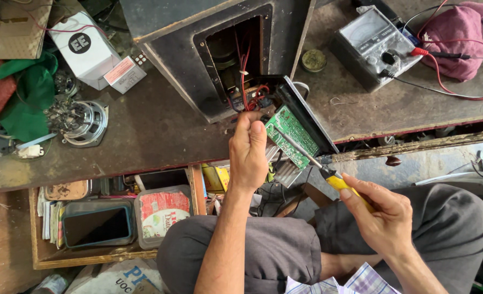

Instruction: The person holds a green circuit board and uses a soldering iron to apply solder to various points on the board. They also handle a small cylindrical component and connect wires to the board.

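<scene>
A dark speaker cabinet [181, 49] lies on the workbench with its rear opening showing red wires. A black panel carrying a green circuit board [293, 133] hangs out of it over the bench edge. My left hand [248, 149] is closed on the panel's near corner beside the board. My right hand [380, 215] grips a yellow-handled screwdriver [336, 181]; its metal shaft reaches up-left and its tip rests on the green board.
An analog multimeter [375, 43] with red and black leads sits at the back right beside a pink cloth [464, 35]. A white box [86, 51], a loose speaker driver [84, 122] and green cloth lie left. An open drawer [40, 256] holds a phone and a tin.
</scene>
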